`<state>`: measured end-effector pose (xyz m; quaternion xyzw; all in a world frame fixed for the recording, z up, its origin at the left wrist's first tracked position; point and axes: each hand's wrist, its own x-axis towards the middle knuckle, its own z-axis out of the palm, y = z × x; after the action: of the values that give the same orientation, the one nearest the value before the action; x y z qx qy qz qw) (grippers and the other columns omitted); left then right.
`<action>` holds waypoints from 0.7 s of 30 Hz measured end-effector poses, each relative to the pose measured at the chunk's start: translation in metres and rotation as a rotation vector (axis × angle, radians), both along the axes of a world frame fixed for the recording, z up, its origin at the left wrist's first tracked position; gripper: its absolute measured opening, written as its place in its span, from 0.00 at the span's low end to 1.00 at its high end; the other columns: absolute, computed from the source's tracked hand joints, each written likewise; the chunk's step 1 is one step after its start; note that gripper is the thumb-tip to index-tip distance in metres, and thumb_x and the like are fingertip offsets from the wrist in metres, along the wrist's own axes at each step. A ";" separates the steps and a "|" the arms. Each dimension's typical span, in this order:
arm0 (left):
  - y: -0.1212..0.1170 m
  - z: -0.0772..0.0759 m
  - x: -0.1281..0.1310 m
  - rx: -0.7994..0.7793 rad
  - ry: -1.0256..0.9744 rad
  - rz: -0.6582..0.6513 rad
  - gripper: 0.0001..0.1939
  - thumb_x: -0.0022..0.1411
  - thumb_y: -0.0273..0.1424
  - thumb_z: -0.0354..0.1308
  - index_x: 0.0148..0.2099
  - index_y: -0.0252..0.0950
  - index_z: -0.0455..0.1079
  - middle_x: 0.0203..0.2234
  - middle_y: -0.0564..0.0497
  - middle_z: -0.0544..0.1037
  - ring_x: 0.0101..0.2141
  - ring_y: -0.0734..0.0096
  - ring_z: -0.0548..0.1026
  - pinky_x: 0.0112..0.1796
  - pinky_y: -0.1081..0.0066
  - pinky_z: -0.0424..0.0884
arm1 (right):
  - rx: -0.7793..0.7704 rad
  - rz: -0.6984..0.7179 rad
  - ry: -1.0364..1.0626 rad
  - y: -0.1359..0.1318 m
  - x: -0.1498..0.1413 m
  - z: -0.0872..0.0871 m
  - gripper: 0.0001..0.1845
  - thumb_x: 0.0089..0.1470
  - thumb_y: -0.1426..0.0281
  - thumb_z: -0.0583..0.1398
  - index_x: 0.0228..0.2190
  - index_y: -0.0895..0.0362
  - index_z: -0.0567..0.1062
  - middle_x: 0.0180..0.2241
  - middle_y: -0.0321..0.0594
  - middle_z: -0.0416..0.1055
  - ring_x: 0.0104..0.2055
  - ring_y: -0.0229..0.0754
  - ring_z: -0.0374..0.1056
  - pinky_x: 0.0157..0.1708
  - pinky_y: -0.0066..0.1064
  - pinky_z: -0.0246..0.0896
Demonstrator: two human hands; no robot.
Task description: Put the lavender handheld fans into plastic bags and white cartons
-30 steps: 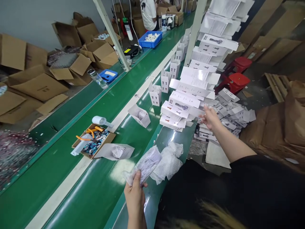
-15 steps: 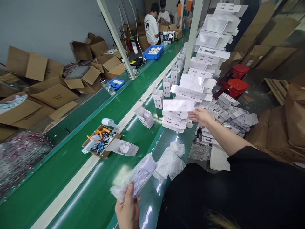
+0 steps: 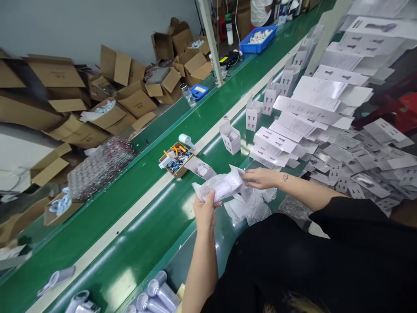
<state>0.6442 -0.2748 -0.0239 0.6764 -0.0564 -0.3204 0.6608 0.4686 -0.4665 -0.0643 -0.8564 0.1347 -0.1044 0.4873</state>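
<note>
My left hand (image 3: pixel 206 211) is closed on the near end of a bubble-wrapped package (image 3: pixel 223 186), which has something pale lilac inside. At its far end, my right hand (image 3: pixel 260 178) grips a white box (image 3: pixel 240 171), seen mostly as a flap and edge. Package and box overlap there; how far one goes into the other is hidden. Loose bubble wrap (image 3: pixel 252 208) lies just beneath my right hand. Beyond my hands, an open white box (image 3: pixel 199 167) lies on its side with wrapped contents showing.
Stacked flat white boxes (image 3: pixel 276 141) rise to the right. Several upright open boxes (image 3: pixel 230 138) line the green conveyor (image 3: pixel 140 217). A small carton (image 3: pixel 179 170) holds batteries-like pieces and orange-handled pliers. Lilac cylindrical devices (image 3: pixel 159 293) lie at the near edge. A metal post (image 3: pixel 211 43) stands beyond.
My right hand has drawn a white box off the stack and brought it to the package. My left hand has raised the package forward. The view has swung left.
</note>
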 end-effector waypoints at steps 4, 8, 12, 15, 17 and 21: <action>0.002 -0.002 0.003 0.173 -0.226 0.097 0.20 0.50 0.39 0.63 0.41 0.31 0.69 0.29 0.51 0.74 0.23 0.75 0.72 0.18 0.75 0.71 | -0.027 -0.118 -0.003 0.036 -0.004 -0.022 0.31 0.35 0.59 0.71 0.42 0.56 0.71 0.43 0.46 0.66 0.34 0.43 0.66 0.37 0.35 0.64; -0.002 0.006 -0.003 0.339 -0.605 -0.015 0.14 0.57 0.39 0.57 0.39 0.34 0.69 0.30 0.49 0.73 0.28 0.69 0.74 0.27 0.69 0.74 | 0.028 -0.305 0.024 0.067 0.011 -0.041 0.30 0.39 0.56 0.68 0.41 0.55 0.66 0.51 0.51 0.58 0.45 0.52 0.65 0.47 0.46 0.62; -0.009 0.019 -0.024 0.611 -1.145 -0.433 0.08 0.56 0.28 0.54 0.40 0.36 0.70 0.37 0.43 0.71 0.39 0.60 0.73 0.37 0.66 0.71 | 0.119 -0.340 -0.032 0.074 0.026 -0.046 0.29 0.41 0.60 0.67 0.43 0.54 0.64 0.53 0.51 0.56 0.57 0.56 0.57 0.56 0.48 0.55; -0.018 0.027 -0.037 0.755 -1.244 -0.754 0.08 0.58 0.27 0.52 0.40 0.37 0.69 0.36 0.45 0.68 0.35 0.63 0.72 0.33 0.68 0.69 | 0.183 -0.224 -0.138 0.073 0.023 -0.045 0.32 0.39 0.65 0.68 0.46 0.53 0.64 0.52 0.48 0.60 0.58 0.53 0.56 0.59 0.46 0.52; -0.025 0.026 -0.043 0.772 -1.255 -0.792 0.09 0.61 0.28 0.50 0.43 0.37 0.69 0.36 0.46 0.68 0.34 0.64 0.71 0.34 0.69 0.68 | 0.177 -0.164 -0.169 0.071 0.016 -0.045 0.33 0.40 0.67 0.67 0.49 0.53 0.63 0.52 0.47 0.62 0.58 0.52 0.57 0.59 0.46 0.50; -0.034 0.007 -0.048 0.673 -1.371 -0.958 0.11 0.64 0.29 0.47 0.46 0.36 0.68 0.38 0.43 0.68 0.39 0.61 0.69 0.38 0.66 0.68 | 0.124 -0.159 -0.152 0.063 0.008 -0.052 0.35 0.40 0.69 0.66 0.51 0.54 0.62 0.53 0.48 0.62 0.57 0.54 0.58 0.58 0.48 0.51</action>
<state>0.5958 -0.3089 -0.0165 0.7808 -0.6170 -0.0874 0.0449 0.4763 -0.4031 -0.1168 -0.8009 0.1708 -0.1989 0.5383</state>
